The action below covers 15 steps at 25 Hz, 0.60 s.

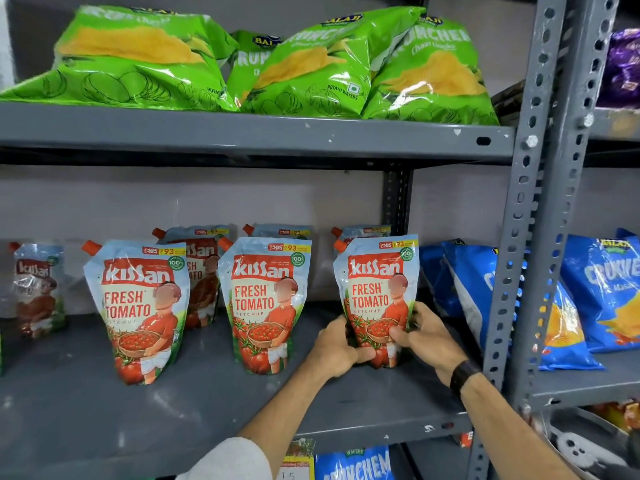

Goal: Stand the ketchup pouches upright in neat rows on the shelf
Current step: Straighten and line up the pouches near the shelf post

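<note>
Both hands are on the rightmost front ketchup pouch (377, 296), which stands on the grey shelf (69, 410) at about 3 o'clock from the two other front pouches. The left hand (337, 348) holds its lower left edge, with the fingers wrapped around the side and the thumb pressing at the bottom corner. The right hand (427, 336) holds the lower right edge, its thumb lying on the printed front and its other fingers curled behind the pouch. So the pouch is pinched between the two hands, low on its body.

The long axis of the pouch goes from 6 to 12 o'clock, nearly vertical, with the orange cap at the upper left corner. It looks upright already, and I judge the step in hand is only the last straightening.

The middle front pouch (266, 299) stands well apart at 9 o'clock from the held one, and the left front pouch (138, 306) leans a little further on. Behind them more pouches form a back row, and one small pouch (38, 289) stands alone at far left.

The blue chip bags (485, 292) lie just beside the held pouch at 3 o'clock, so the right hand has little room there; the left hand is nearer to the next pouches.
</note>
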Available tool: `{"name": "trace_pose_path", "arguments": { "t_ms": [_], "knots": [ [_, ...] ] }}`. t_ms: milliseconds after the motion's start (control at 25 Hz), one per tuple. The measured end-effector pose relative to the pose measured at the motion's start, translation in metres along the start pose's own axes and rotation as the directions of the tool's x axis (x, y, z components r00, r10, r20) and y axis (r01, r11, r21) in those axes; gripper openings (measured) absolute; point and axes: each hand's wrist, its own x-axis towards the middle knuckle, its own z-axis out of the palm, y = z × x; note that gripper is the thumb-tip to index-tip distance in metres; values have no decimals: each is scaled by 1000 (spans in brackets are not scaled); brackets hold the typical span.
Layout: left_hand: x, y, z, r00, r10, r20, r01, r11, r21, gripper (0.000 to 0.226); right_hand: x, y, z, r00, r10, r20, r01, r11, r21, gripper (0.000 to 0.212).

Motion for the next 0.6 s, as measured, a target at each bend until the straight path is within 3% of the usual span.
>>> {"name": "trace_pose_path", "arguments": {
  "t_ms": [40, 120, 200, 240, 320, 400, 440, 480, 560, 600],
  "knots": [
    [-5, 0, -2, 1000, -2, 7, 2, 1000, 31, 81, -6, -1, 2, 1000, 6, -27, -6, 1000, -4, 58],
    [-28, 3, -14, 1000, 22, -20, -18, 986, 164, 82, -26, -1, 11, 965, -64, -255, 38, 994, -105, 69],
    [-63, -1, -39, 978, 127, -165, -93, 975, 200, 53, -53, -6, 33, 864, -283, -417, 210, 954, -212, 41],
    [-83, -2, -54, 948, 175, -265, -131, 976, 174, 36, -61, -10, 47, 867, -337, -368, 274, 938, -212, 27],
    [-114, -13, -87, 826, 208, -524, -176, 978, 112, 31, -59, -16, 80, 948, -307, -81, 292, 943, -159, 19],
    [-121, -33, -121, 686, 173, -707, -185, 981, 61, 41, -41, -20, 112, 949, -222, 223, 255, 957, -137, 37],
    [-118, -43, -136, 690, 116, -714, -143, 989, 22, 52, -30, -22, 128, 935, -195, 296, 244, 960, -137, 50],
    [-110, -51, -148, 761, 36, -648, -78, 996, -36, 67, -21, -23, 141, 930, -178, 322, 227, 966, -121, 59],
    [-96, -62, -155, 922, -89, -377, 46, 991, -122, 94, -11, -20, 161, 934, -143, 328, 175, 982, -69, 63],
    [-92, -66, -155, 964, -110, -243, 76, 987, -145, 94, -7, -17, 168, 938, -133, 319, 156, 987, -45, 61]
  ]
}}
